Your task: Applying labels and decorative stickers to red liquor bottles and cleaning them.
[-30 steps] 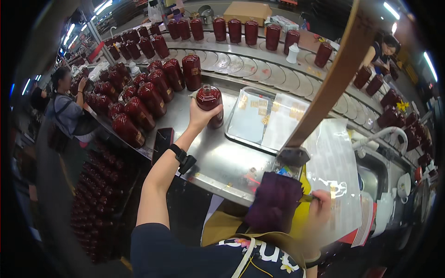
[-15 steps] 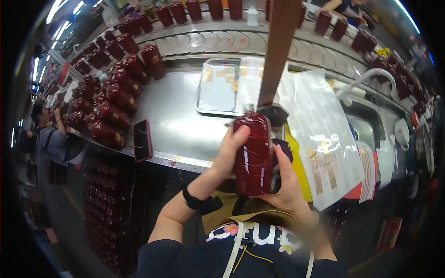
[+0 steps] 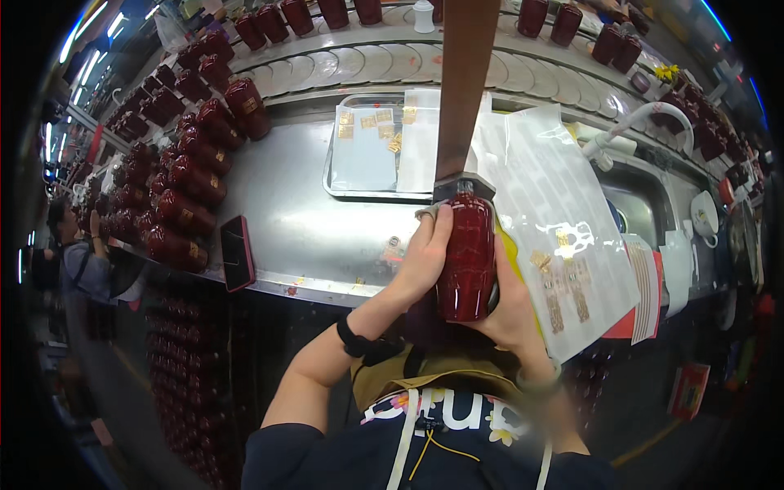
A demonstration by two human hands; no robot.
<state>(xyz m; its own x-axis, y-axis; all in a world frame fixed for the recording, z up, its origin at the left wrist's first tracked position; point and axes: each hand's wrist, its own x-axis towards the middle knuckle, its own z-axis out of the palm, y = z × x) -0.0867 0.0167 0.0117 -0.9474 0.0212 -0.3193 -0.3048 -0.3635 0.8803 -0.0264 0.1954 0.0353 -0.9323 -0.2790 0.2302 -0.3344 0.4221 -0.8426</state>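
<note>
A glossy dark red bottle [image 3: 467, 261] with a narrow clear neck is held upright between both my hands over the bench's front edge. My left hand [image 3: 426, 253] is closed along its left side, with some greyish cloth showing by the fingertips. Around its right side and lower corner wraps my right hand [image 3: 510, 306]. Just right of the bottle lies a white translucent sheet [image 3: 523, 188] bearing gold labels [image 3: 563, 282]. Behind and left of the bottle is a metal tray [image 3: 333, 175] with backing paper and loose gold labels [image 3: 380, 120].
A brown post [image 3: 465, 90] rises right behind the bottle. Rows of red bottles [image 3: 196, 175] stand at left, beside a phone [image 3: 237, 253]. A conveyor [image 3: 351, 65] runs across the back. At right are a sink [image 3: 641, 200] and white faucet [image 3: 653, 114]. Another person [image 3: 86, 253] is at far left.
The bottle has moved right in my hands and turned. My left hand has shifted from its front to its left side. The whole view has shifted slightly.
</note>
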